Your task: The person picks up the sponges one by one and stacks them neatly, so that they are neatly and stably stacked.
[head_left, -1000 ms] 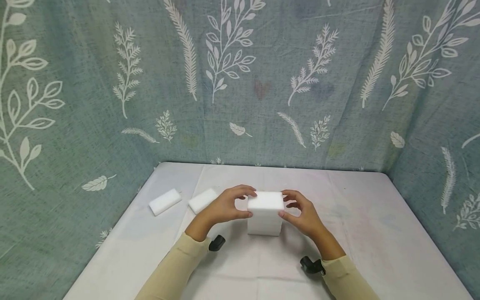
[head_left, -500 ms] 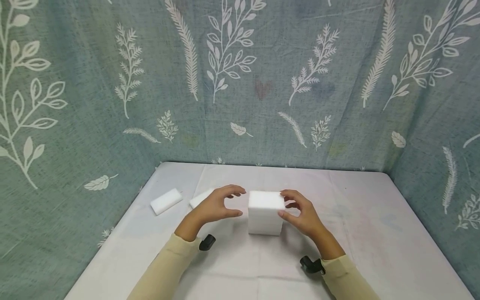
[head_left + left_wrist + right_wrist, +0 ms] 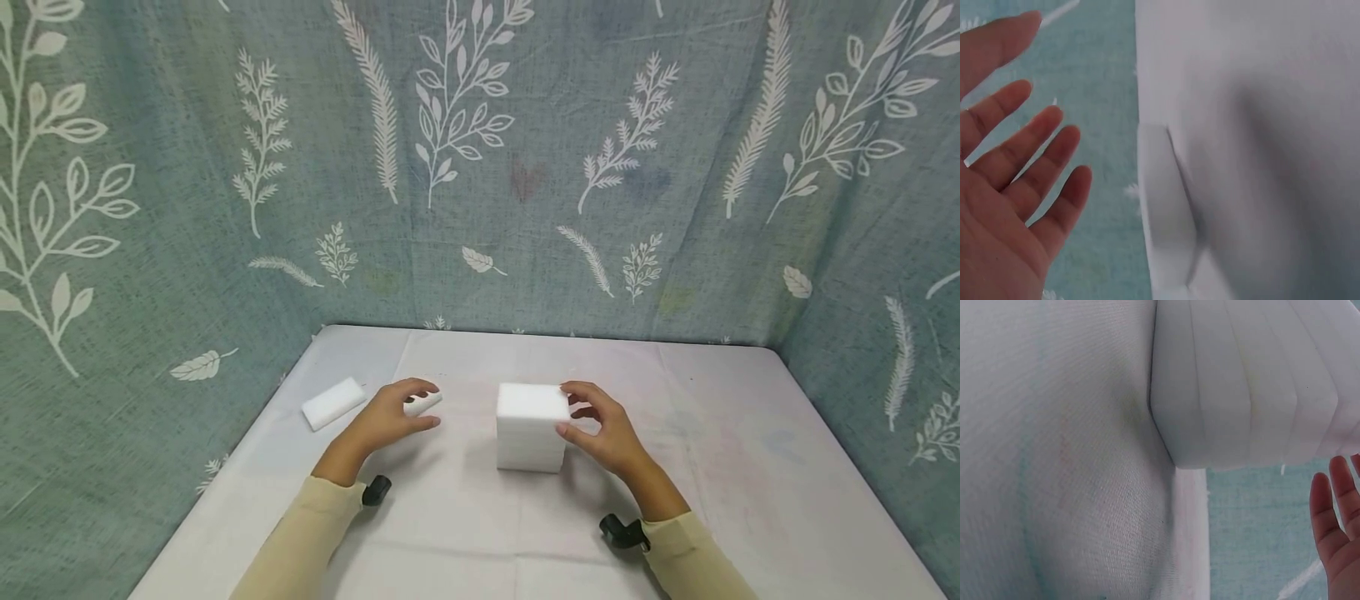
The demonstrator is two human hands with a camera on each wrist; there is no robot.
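In the head view a stack of white sponge blocks (image 3: 531, 433) stands upright on the table. The right wrist view shows several layers in this stack (image 3: 1235, 387), lying flush with one another. My right hand (image 3: 606, 429) holds the stack's upper right end, thumb at the front corner and fingers toward the back. My left hand (image 3: 386, 417) is apart from the stack, over to the left, its fingers loosely bent and holding nothing. Partly hidden behind it lies a loose white sponge block (image 3: 425, 403). Another white sponge block (image 3: 333, 404) lies farther left.
A white cloth covers the table (image 3: 712, 467). Behind and at both sides hangs a blue-green curtain (image 3: 480, 208) with white leaf prints. Dark wrist cameras sit at both sleeves.
My left hand has let go of the stack's left side and moved left, toward the loose sponge blocks. The right hand has stayed at the stack, which has not visibly moved.
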